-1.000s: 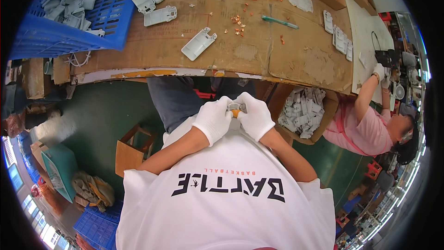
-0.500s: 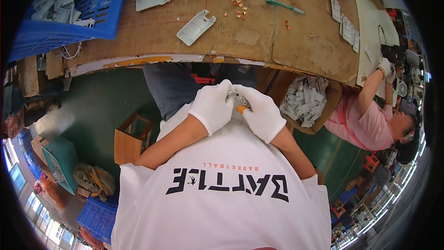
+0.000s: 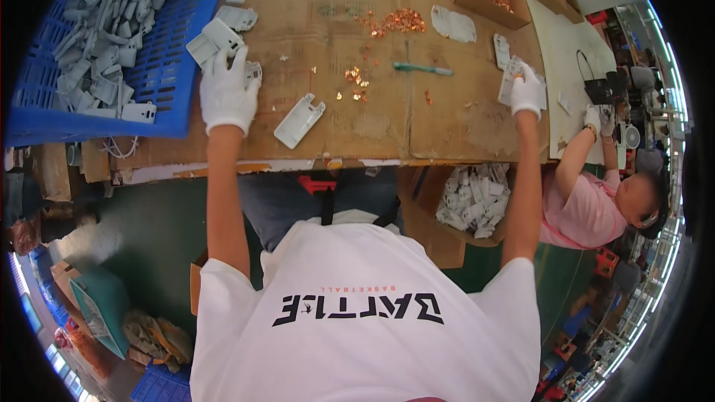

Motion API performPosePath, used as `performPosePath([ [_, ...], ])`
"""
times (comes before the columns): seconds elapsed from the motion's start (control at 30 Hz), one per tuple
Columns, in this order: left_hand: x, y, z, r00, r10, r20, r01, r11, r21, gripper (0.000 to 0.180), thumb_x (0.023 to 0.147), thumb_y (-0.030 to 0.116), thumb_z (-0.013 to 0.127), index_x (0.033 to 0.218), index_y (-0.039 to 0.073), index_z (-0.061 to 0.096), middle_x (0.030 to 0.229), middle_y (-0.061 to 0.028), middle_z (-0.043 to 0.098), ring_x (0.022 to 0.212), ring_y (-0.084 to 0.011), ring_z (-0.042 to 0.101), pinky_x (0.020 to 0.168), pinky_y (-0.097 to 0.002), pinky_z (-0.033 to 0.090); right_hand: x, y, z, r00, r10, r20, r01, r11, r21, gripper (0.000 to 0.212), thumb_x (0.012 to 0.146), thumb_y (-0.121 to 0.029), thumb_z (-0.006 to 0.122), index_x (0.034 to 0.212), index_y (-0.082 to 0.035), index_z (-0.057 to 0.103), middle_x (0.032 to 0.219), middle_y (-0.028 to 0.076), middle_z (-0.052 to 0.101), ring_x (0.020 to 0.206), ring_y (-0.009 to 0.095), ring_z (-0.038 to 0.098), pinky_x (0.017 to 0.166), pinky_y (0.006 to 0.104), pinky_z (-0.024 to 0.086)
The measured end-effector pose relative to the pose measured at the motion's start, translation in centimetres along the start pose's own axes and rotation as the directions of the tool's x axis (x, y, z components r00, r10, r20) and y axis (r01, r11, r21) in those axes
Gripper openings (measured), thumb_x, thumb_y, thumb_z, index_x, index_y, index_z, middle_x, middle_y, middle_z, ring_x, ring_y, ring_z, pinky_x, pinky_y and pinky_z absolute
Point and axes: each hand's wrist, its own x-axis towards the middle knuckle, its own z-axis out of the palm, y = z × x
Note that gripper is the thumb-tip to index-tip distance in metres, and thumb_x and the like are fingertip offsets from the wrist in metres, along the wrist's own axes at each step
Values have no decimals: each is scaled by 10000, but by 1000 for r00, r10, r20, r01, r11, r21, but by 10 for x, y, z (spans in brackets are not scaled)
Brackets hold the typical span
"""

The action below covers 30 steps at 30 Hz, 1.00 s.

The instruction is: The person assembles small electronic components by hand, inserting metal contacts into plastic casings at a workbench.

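Note:
My left hand (image 3: 229,93), in a white glove, reaches over the white plastic casings at the table's left. Its fingers are apart, with their tips at a casing (image 3: 214,42); another casing (image 3: 254,71) shows partly from under the hand. My right hand (image 3: 527,94), gloved too, is at the table's right edge, its fingers closed on a white plastic part (image 3: 509,87) in a row of similar pieces. The glove hides some of that part. An open-sided white casing (image 3: 299,120) lies alone near the front edge.
A blue basket (image 3: 167,78) full of white casings stands at left. Small copper-coloured pieces (image 3: 398,22) are heaped beyond a green pen (image 3: 422,69). A cardboard box (image 3: 449,244) of white parts stands below the table. A person in pink (image 3: 585,205) works at right.
Both hands have parted from in front of my chest and reached forward over the table, left to the casings and right to the row of parts. The view has shifted, showing more of the tabletop.

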Motion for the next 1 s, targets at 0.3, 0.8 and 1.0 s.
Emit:
performPosePath([
  [0.3, 9, -22, 6, 964, -191, 185, 159, 971, 178, 278, 758, 276, 772, 976, 132, 679, 870, -122, 652, 873, -292, 639, 851, -403, 479, -23, -122, 21, 898, -435, -69, 431, 900, -69, 276, 780, -77, 629, 1056, -95, 638, 1044, 121, 615, 963, 318, 606, 807, 420, 507],
  [0.8, -28, -15, 25, 871, -417, 261, 484, 634, -603, 437, 893, 160, 639, 1302, 42, 542, 1268, -117, 591, 1153, -224, 565, 993, -333, 434, -154, -246, 57, 889, -426, 167, 409, 904, 126, 7, 817, -116, 601, 821, -110, 600, 850, 93, 564, 789, 269, 638, 636, 381, 558],
  [1.0, -36, -12, 34, 891, -317, 326, 453, 550, -702, 634, 753, -76, 594, 1365, 51, 488, 1318, -113, 562, 1201, -226, 547, 1037, -323, 414, -135, -263, 47, 831, -252, 496, 255, 965, 62, 84, 822, -107, 646, 901, -80, 642, 953, 134, 602, 894, 313, 659, 725, 409, 575],
])
